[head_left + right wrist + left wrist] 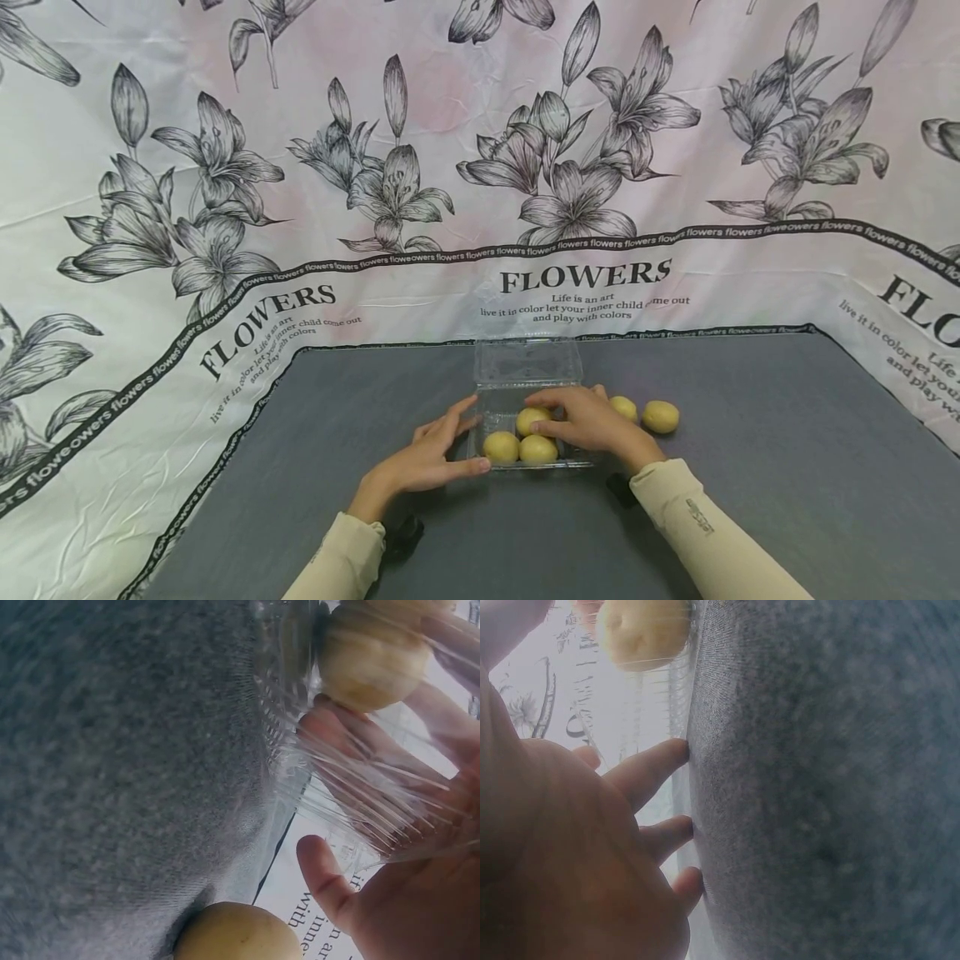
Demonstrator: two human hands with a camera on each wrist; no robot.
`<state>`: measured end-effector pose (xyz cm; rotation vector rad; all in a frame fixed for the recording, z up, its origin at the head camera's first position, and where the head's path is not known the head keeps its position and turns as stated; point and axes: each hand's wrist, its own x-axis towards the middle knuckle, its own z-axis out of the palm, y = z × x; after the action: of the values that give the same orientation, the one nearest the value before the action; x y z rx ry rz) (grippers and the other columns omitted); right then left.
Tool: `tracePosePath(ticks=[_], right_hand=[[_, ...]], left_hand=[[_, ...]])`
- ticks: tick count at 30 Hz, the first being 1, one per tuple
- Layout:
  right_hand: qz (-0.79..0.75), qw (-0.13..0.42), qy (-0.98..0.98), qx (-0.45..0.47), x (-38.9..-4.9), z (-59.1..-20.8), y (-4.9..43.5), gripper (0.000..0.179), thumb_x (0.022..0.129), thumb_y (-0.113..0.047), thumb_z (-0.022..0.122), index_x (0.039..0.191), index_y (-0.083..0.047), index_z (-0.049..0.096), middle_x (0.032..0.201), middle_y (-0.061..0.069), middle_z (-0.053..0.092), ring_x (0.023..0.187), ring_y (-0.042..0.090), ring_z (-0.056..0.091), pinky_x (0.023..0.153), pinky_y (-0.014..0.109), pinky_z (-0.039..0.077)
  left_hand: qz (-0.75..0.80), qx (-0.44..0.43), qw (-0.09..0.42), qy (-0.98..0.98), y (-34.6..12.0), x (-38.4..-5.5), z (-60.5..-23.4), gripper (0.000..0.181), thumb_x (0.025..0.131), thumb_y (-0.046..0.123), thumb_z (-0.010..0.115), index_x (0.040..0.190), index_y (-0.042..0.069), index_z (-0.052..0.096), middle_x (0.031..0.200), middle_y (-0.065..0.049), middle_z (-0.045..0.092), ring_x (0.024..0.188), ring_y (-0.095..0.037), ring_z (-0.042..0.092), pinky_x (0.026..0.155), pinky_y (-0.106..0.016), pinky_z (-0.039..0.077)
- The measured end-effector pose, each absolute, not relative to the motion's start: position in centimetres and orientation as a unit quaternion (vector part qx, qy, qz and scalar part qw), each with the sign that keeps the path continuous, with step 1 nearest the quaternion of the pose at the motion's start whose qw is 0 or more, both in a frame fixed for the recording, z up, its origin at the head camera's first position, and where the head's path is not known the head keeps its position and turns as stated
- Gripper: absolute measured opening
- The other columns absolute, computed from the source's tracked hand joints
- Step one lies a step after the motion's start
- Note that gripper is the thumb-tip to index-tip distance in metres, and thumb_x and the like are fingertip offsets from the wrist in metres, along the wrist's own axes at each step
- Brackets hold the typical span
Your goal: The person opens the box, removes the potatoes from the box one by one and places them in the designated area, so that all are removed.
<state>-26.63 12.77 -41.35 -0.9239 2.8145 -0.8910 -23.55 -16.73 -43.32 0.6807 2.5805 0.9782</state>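
At the far left we see the patterned cloth (420, 183), printed with flowers and lettering, hanging behind and around the grey table (300, 433). Coming inward, we meet the pale left sleeve (337, 558), a dark object (405, 537) by the wrist, and then the left hand (427, 454). Its fingers are spread wide and fairly straight, gripping nothing: the fingertips lie along the left side of the clear plastic box (495, 404), and the thumb tip is at its front left corner.

The box stands on the table with its lid (527, 360) raised at the back. Inside it we count three potatoes — the front left potato (501, 447) and the front right potato (538, 450) side by side near the front wall, and the rear potato (529, 419) just behind them.

The right hand (592, 421) reaches into the box from the right. Its forefinger and thumb are bent about the rear potato, parted by that potato's width and holding it; another finger sticks out beyond the box's right wall.

Right of that hand we find the partly hidden potato (623, 408) on the table, and just beside it the outermost potato (661, 417). The right sleeve (712, 525) runs off below, towards us.
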Motion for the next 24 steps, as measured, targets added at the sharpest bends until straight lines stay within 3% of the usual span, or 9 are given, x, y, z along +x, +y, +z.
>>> tracePosePath(ticks=[10, 24], right_hand=[[-0.269, 0.026, 0.922, -0.276, -26.61, -41.35, 12.6, 0.041, 0.098, -0.036, 0.068, 0.135, -0.019, 0.067, 0.125, 0.002, 0.073, 0.093, 0.016, 0.064, 0.079, 0.041, 0.027], [-0.263, 0.024, 0.923, -0.28, -26.8, -41.51, 12.61, 0.043, 0.098, -0.037, 0.067, 0.137, -0.019, 0.066, 0.128, 0.003, 0.072, 0.097, 0.02, 0.066, 0.079, 0.041, 0.028]], left_hand=[[0.344, 0.237, 0.144, 0.897, -16.72, -23.55, -43.32, 0.099, 0.092, 0.063, 0.063, 0.164, 0.033, 0.003, 0.165, 0.001, 0.037, 0.159, -0.029, 0.014, 0.117, -0.062, 0.013], [0.342, 0.233, 0.146, 0.898, -16.7, -23.76, -43.36, 0.098, 0.094, 0.06, 0.064, 0.164, 0.034, 0.001, 0.165, 0.003, 0.036, 0.159, -0.028, 0.012, 0.118, -0.062, 0.011]])
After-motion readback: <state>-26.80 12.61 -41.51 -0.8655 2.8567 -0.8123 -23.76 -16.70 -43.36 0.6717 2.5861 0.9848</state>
